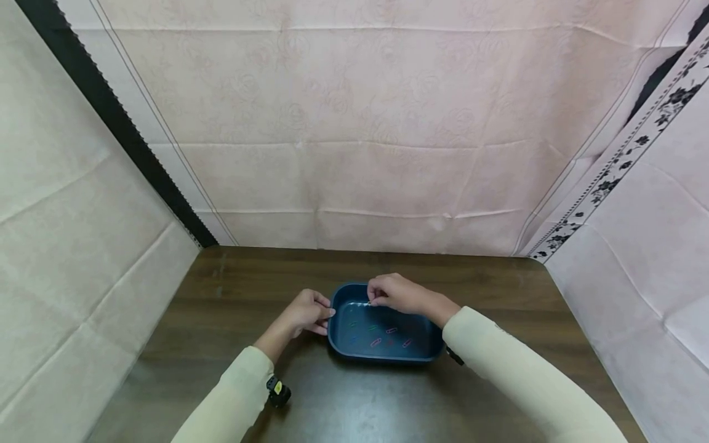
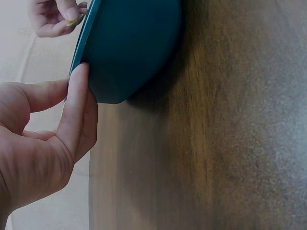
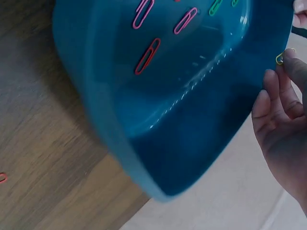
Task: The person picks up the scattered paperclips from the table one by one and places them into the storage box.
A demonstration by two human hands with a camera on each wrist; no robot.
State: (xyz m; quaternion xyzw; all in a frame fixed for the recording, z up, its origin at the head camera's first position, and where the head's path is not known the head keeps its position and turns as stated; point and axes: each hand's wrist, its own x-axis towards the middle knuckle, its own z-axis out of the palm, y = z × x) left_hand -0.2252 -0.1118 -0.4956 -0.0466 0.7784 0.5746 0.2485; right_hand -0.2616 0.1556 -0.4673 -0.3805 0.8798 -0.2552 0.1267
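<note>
A dark blue rectangular tray (image 1: 382, 355) stands on the wooden table. My left hand (image 1: 306, 312) pinches its left rim, thumb on one side and fingers on the other, as the left wrist view shows. Over the far rim is my right hand (image 1: 400, 293), with a yellow paper clip (image 3: 279, 59) between thumb and index finger. Its other fingertips are right at the rim. Several paper clips lie scattered on the tray floor, among them a red paper clip (image 3: 147, 56), a pink paper clip (image 3: 185, 20) and a green paper clip (image 3: 215, 7).
A red paper clip (image 3: 3, 178) lies on the wooden table (image 1: 354, 406) outside the tray. Pale cloth (image 1: 354, 154) hangs behind the table's far edge, with more cloth along both sides. Each wrist wears a dark strapped device (image 1: 278, 391).
</note>
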